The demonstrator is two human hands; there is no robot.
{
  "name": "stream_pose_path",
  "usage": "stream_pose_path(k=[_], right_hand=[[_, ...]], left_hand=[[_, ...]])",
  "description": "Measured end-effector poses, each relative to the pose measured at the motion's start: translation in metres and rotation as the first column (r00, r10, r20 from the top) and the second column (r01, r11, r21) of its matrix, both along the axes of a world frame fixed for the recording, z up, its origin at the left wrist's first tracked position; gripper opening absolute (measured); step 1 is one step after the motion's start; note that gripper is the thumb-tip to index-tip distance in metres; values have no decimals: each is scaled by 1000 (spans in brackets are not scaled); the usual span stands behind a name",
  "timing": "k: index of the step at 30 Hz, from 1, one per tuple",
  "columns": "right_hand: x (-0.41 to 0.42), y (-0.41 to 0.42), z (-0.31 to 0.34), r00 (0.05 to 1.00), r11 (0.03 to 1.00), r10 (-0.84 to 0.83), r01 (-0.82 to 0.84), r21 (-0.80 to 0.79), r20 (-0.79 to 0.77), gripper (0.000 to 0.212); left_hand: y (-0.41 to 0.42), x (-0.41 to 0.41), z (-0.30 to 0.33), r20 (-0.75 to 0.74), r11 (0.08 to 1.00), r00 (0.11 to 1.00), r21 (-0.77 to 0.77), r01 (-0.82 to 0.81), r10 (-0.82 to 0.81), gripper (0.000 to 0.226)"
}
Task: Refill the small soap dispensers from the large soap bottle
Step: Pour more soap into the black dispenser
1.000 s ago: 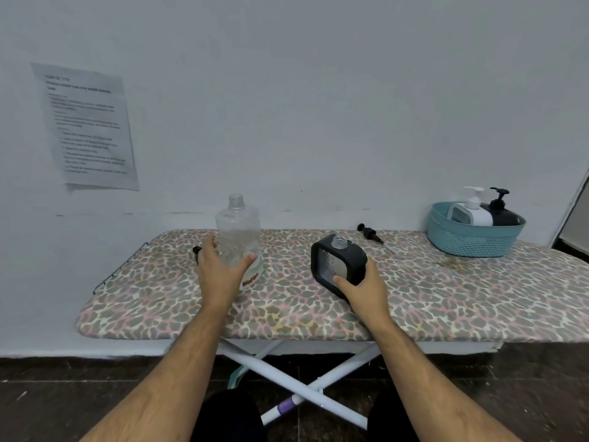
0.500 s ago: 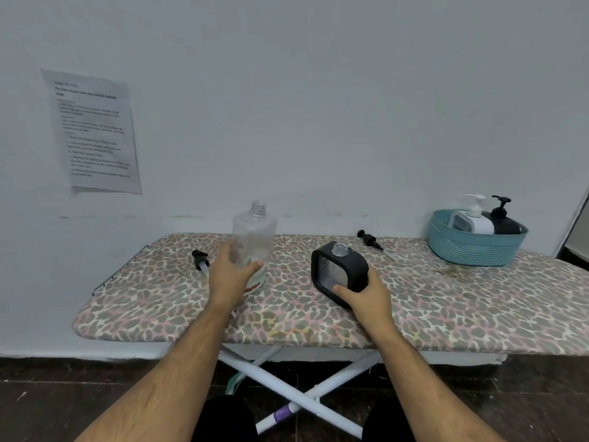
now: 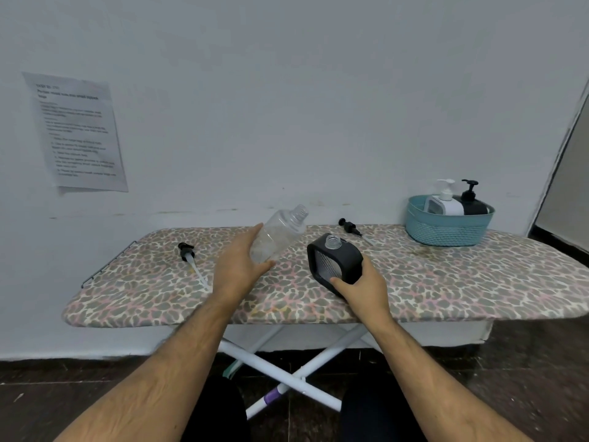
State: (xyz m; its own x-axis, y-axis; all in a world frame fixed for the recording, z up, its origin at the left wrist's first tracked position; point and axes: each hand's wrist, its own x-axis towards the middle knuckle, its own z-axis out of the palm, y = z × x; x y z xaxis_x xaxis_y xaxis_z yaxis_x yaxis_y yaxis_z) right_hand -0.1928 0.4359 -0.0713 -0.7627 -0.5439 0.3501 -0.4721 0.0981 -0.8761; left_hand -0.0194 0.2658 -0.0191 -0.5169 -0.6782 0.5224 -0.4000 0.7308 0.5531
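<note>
From the head camera, the left hand (image 3: pixel 237 266) grips a large clear soap bottle (image 3: pixel 278 234), its fingers (image 3: pixel 255 231) and thumb curled round the lower body; the bottle is lifted off the surface and tilted to the right, its uncapped threaded neck pointing up and toward a small black dispenser (image 3: pixel 334 261). The bottle looks nearly empty, though how much liquid remains I cannot tell. The right hand (image 3: pixel 361 287) holds the black dispenser at its near lower corner, thumb pressed on the front face and fingers wrapped behind, with the dispenser tipped back and its open clear neck facing up, near the bottle's mouth but apart from it. Both sit above an ironing board (image 3: pixel 446 282) with a leopard-print cover that serves as the worktop. A black pump with a white tube (image 3: pixel 188 255) lies on the board to the left of the left hand, and a second black pump (image 3: pixel 350 226) lies behind the dispenser near the wall. At the board's far right stands a teal basket (image 3: pixel 446 229) holding a white pump dispenser (image 3: pixel 445 200) and a black pump dispenser (image 3: pixel 471 199), side by side. A printed sheet (image 3: pixel 76 132) is stuck to the wall at left.
</note>
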Motion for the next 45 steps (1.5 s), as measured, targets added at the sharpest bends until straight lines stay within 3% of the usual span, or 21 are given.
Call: stream_pose_path(k=[11, 19, 27, 45], right_hand=[[0, 14, -10, 999, 1000, 0, 1, 29, -49, 61], [-9, 14, -10, 995, 996, 66, -62, 57, -74, 69], [-15, 19, -13, 985, 986, 166, -164, 26, -50, 65], [-12, 20, -13, 987, 988, 151, -151, 13, -58, 52]], left_hand=[[25, 7, 7, 170, 974, 985, -229, 2, 38, 84], [24, 7, -4, 198, 955, 974, -294, -45, 107, 85], [30, 3, 2, 259, 915, 948, -397, -71, 186, 83], [33, -5, 30, 333, 823, 896, -565, -61, 295, 80]])
